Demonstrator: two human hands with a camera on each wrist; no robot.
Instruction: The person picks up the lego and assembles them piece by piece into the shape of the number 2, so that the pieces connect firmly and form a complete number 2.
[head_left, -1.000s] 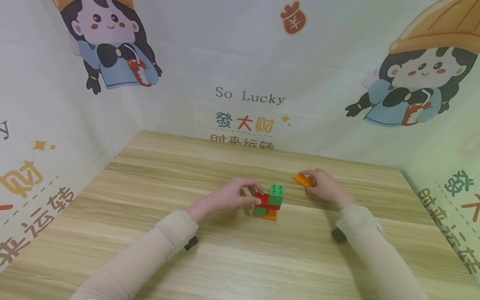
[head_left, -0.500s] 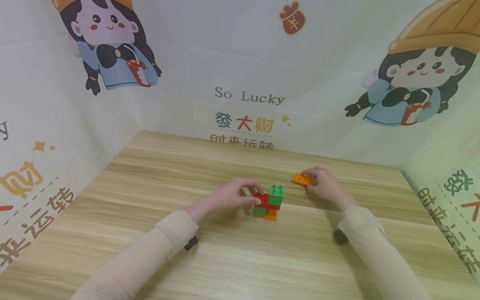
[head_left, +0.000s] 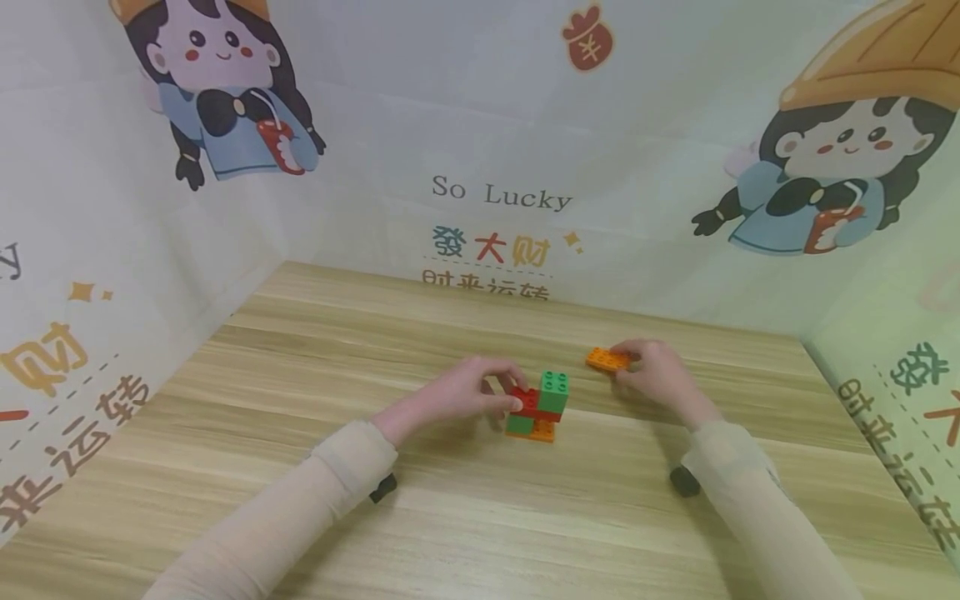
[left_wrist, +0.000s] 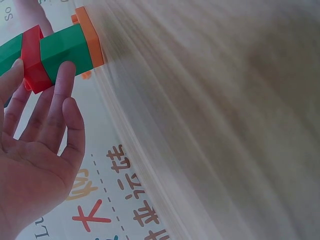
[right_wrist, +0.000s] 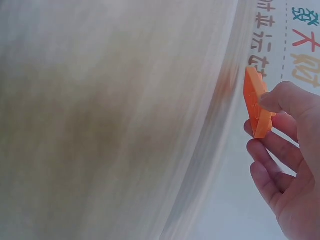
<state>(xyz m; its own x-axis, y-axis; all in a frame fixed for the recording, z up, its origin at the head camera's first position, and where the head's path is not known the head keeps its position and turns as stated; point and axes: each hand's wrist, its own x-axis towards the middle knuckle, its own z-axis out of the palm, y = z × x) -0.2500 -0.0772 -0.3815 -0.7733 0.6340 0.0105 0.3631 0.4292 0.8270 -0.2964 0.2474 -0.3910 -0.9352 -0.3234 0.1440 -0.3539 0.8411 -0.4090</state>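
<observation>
A small stack of toy building bricks stands on the wooden table. An orange flat brick [head_left: 543,432] is at its bottom, and a green brick [left_wrist: 65,50] sits on the left part of it. Above these lies a red brick [head_left: 529,403], with another green brick [head_left: 553,392] on its right end. My left hand [head_left: 476,387] holds the stack at the red brick, thumb on the near side. Further back to the right, my right hand [head_left: 654,372] pinches a second orange flat brick [right_wrist: 256,102] between thumb and fingers, a little off the table.
The wooden table [head_left: 450,517] reaches back to a white printed cloth [head_left: 360,200] with cartoon figures and lettering, which also runs along both sides. Dark wrist-worn pieces show beneath both sleeves.
The orange flat brick in my right hand has levelled and turned slightly, and that hand has drifted a little to the right. My left hand and the stack keep their place.
</observation>
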